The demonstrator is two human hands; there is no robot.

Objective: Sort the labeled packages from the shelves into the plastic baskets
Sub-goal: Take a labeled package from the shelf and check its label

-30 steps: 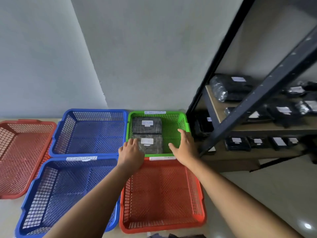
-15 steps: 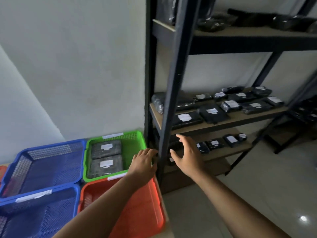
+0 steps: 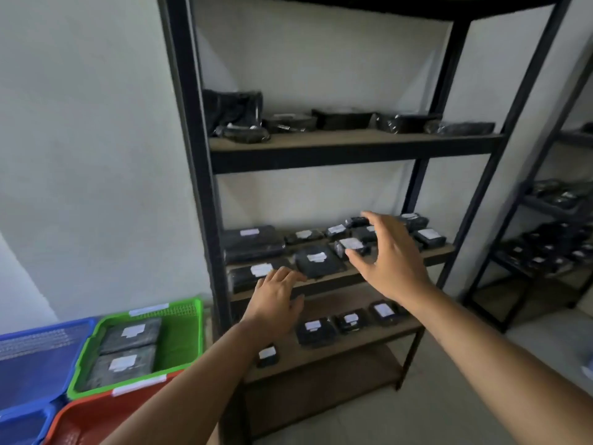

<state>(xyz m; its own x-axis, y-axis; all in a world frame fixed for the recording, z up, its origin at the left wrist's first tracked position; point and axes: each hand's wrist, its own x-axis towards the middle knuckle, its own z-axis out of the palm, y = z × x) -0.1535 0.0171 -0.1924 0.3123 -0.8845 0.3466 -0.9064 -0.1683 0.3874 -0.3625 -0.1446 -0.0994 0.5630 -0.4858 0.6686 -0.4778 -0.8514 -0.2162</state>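
Head view: both my hands are empty, fingers spread and loose. My left hand [image 3: 276,300] hovers at the front edge of the middle shelf [image 3: 442,250], by a long black package [image 3: 250,274]; whether it touches, I cannot tell. My right hand [image 3: 388,261] is farther in, arched over a small labeled package [image 3: 351,247].

I judge these to be light, slightly soft and slick in their black wrap, so I would pinch across the short sides, thumb off the white label. Their neighbours lie close and could get nudged.

At near left sit the red basket [image 3: 96,419], blue basket [image 3: 38,354] and green basket [image 3: 199,322], the green one holding two packages [image 3: 128,335]. A black upright [image 3: 199,187] stands between shelf and baskets, so I must carry around it. The top shelf [image 3: 353,139] holds more black packages [image 3: 346,118].
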